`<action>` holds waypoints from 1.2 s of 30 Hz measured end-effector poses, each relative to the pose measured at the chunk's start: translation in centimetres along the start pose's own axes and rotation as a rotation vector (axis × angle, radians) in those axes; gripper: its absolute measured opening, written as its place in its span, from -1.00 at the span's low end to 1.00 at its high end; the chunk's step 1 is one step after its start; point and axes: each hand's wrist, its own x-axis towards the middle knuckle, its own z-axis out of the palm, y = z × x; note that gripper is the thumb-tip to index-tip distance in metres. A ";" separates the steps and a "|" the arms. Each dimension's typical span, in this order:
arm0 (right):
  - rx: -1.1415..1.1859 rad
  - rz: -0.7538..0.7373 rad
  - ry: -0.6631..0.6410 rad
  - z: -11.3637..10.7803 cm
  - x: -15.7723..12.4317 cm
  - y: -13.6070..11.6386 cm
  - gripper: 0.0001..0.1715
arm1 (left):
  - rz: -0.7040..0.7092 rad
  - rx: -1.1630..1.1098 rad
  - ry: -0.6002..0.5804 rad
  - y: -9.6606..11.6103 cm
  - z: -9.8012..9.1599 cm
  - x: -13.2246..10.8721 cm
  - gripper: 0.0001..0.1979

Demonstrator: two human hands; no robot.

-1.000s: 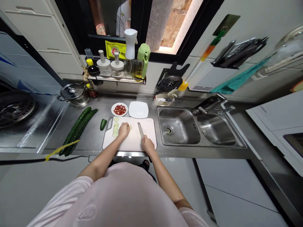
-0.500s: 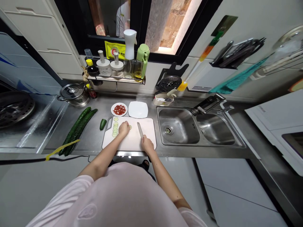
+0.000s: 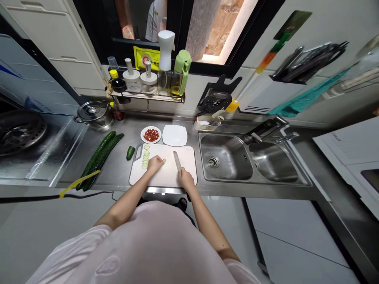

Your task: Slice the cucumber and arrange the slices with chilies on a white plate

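My left hand is closed over the middle of the white cutting board, its fingertips pinching a cucumber slice. To its left, several pale cucumber slices lie in an overlapping column. My right hand grips a knife by the handle, the blade pointing away from me over the board's right half. A short cucumber piece rests on the counter just left of the board's handle. Further left lie two whole cucumbers side by side.
Behind the board stand a plate of chopped red pieces and a white square plate. A double sink adjoins on the right. A lidded pot is at the back left. Bottles and jars fill a wall rack.
The camera view has shifted slightly. My left fingers have opened a little around the cucumber slice, which shows more clearly at the fingertips. The knife stays nearly where it was.
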 end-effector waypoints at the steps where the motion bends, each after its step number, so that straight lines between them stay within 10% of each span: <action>1: 0.000 0.001 -0.003 0.0 0.0 0.0 -0.63 | 0.002 -0.009 -0.005 -0.2 0.0 -0.4 -0.80; 36: -0.027 -0.018 -0.043 -0.6 0.0 -0.4 -0.63 | -0.127 -0.005 0.182 -8.5 -5.0 -4.2 -0.85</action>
